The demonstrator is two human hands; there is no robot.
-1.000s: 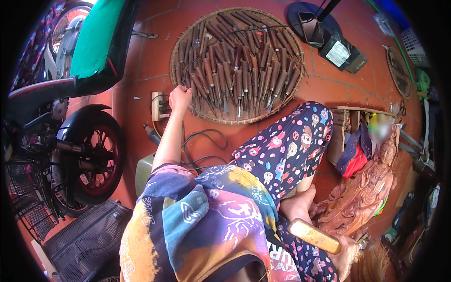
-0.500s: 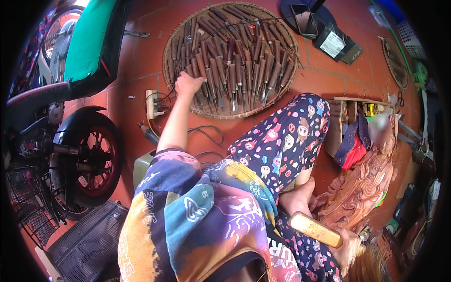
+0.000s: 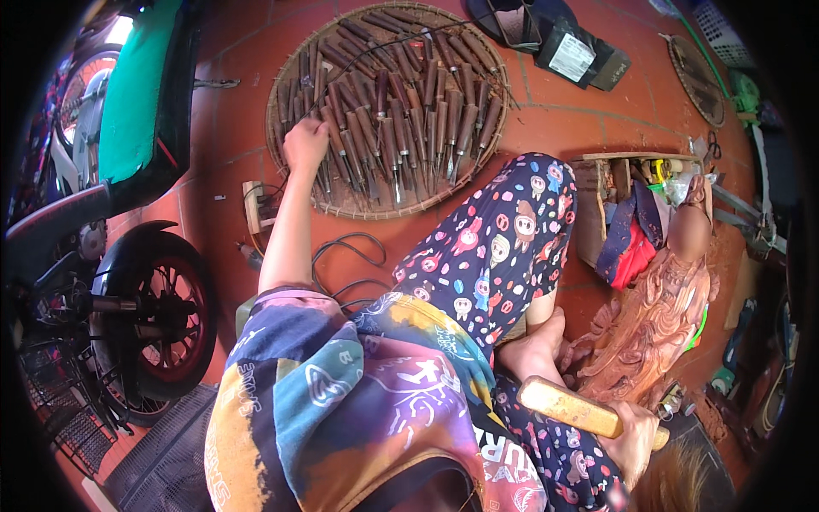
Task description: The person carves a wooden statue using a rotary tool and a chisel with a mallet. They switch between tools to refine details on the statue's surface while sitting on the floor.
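My left hand [image 3: 305, 143] is over the left edge of a round woven tray [image 3: 381, 212], its fingers curled in beside the wooden handles. Whatever they hold, if anything, is hidden. Many carving chisels [image 3: 388, 141] with brown wooden handles lie crowded on the tray, several metal blades pointing toward me. At the lower right, my right hand [image 3: 633, 437] is closed around the handle of a pale wooden mallet [image 3: 567, 405], which rests above my patterned trouser leg. Beyond that hand lies a carved reddish wooden figure [image 3: 653, 320], close to my bare foot [image 3: 536, 352].
A wooden box [image 3: 589, 209] with cloth and small items stands right of my knee. A motorbike wheel [image 3: 158, 316] stands at left, near a power strip [image 3: 253, 207] and a looped black cable [image 3: 358, 237]. A dark package [image 3: 570, 55] lies beyond the tray.
The whole view has shifted, so the tray sits farther left. My left hand's fingers have curled in from reaching among the handles. My right hand still holds the mallet.
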